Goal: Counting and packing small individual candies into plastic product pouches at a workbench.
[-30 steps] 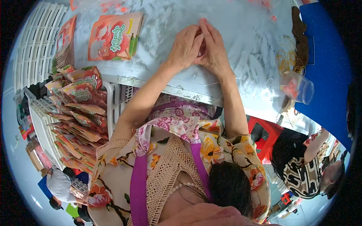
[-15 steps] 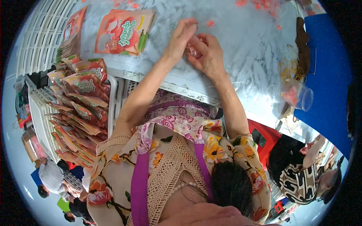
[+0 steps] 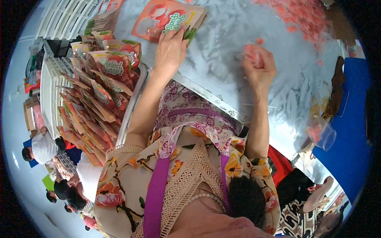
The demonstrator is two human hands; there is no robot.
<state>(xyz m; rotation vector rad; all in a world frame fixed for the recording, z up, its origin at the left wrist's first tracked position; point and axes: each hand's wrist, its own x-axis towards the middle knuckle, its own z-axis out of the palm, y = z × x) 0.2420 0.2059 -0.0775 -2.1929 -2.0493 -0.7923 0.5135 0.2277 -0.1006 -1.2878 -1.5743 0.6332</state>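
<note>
My left hand [image 3: 170, 51] reaches over the near edge of a small stack of red-and-tan snack pouches [image 3: 154, 20], its fingers stretched onto the top pouch. My right hand [image 3: 262, 71] is curled closed around pink wrapped candies [image 3: 254, 58] above the table, to the right of the pouches. How many candies it holds is hidden by the fingers. One loose pink candy [image 3: 259, 41] lies just beyond that hand.
A white crate [image 3: 53, 85] at my left holds many upright filled pouches [image 3: 113, 67]. More flat pouches [image 3: 104, 18] are stacked behind it. A candy heap [image 3: 303, 16] lies at the far right of the table. A clear plastic cup [image 3: 322, 135] sits at the right edge, near rubber bands [image 3: 319, 105].
My hands were together around pink candies; they are now apart. The left has moved onto the pouch stack, while the right has shifted right with candies in it. The view has turned.
</note>
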